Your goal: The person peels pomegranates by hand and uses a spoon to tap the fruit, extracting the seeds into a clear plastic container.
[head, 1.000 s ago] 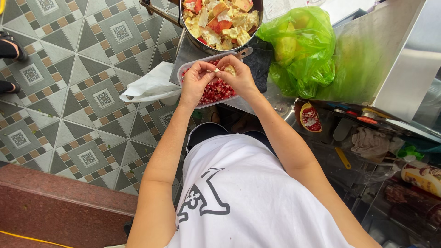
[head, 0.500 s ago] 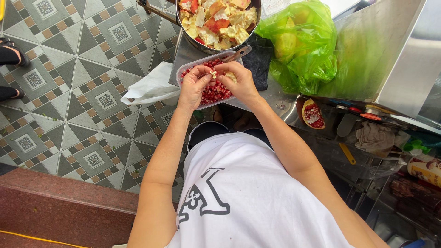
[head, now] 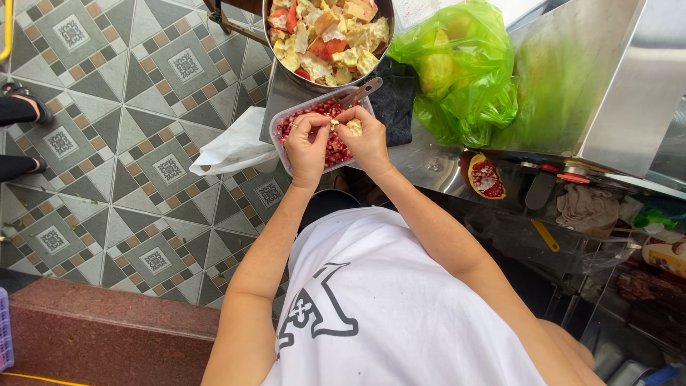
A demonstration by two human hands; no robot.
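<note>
My left hand (head: pixel 307 146) and my right hand (head: pixel 368 139) meet over a clear plastic tray (head: pixel 282 146) filled with red pomegranate seeds (head: pixel 336 150). Both hands pinch a pale piece of pomegranate (head: pixel 351 126) between the fingertips, just above the seeds. A metal utensil handle (head: pixel 361 91) rests on the tray's far rim. Beyond the tray stands a round metal bowl (head: pixel 268 36) heaped with pomegranate peel scraps (head: pixel 329 36).
A green plastic bag of fruit (head: pixel 457 68) lies on the steel counter (head: pixel 429 161) to the right. A cut pomegranate half (head: pixel 486 177), a cloth (head: pixel 587 207) and a yellow-handled tool (head: pixel 545 236) sit further right. A white bag (head: pixel 232 146) hangs left. Patterned tile floor (head: pixel 128 143); another person's sandalled feet (head: pixel 25 104) at far left.
Both hands stay over the tray, working the pomegranate piece; the fingers have shifted slightly and the camera view has moved a little.
</note>
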